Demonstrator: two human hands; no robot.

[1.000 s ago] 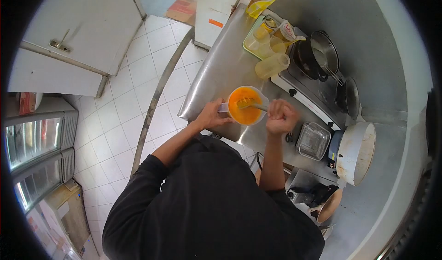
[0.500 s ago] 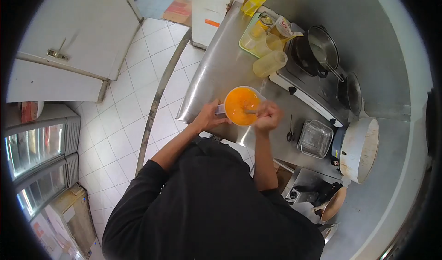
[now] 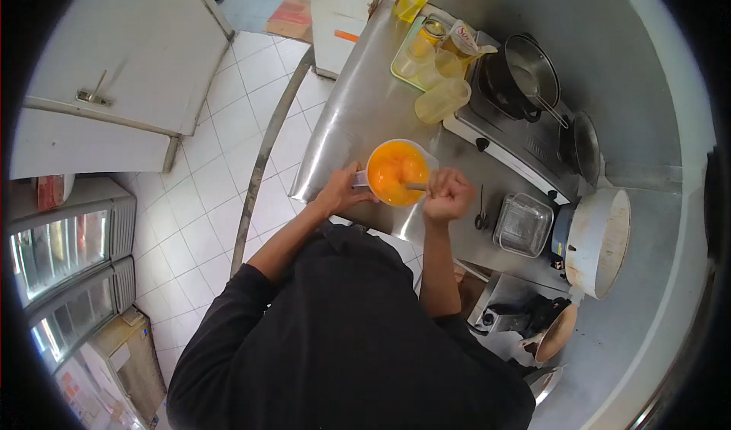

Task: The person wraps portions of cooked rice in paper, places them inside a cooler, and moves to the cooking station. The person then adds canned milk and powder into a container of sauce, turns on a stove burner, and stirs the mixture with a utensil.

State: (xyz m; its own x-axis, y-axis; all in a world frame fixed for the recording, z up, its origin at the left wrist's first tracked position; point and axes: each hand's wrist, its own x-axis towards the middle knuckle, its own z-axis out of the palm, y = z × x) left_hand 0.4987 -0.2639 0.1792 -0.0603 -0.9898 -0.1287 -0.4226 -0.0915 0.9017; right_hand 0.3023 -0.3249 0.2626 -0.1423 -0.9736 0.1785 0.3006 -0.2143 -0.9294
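Note:
A white jug [image 3: 432, 160] with orange liquid [image 3: 392, 173] in it stands on the steel counter [image 3: 346, 118]. My left hand [image 3: 344, 192] is closed round the jug's handle on its left side. On the right, my right hand [image 3: 448, 195] grips a utensil [image 3: 416, 186], whose lower end is hidden in the liquid. Beyond the jug, a translucent yellowish container [image 3: 444, 101] is beside a green-edged tray [image 3: 398, 69] bearing more containers.
A stove [image 3: 505, 156] with a dark pot [image 3: 499, 87] and a strainer [image 3: 531, 66] stands at the back right. Scissors [image 3: 481, 220] and a glass dish [image 3: 524, 224] lie right of my right hand. A large white pot [image 3: 586, 241] is further right.
The utensil and my right hand have shifted within and beside the jug, and the utensil's end has sunk out of sight. My left hand keeps its hold. The whole view has shifted slightly.

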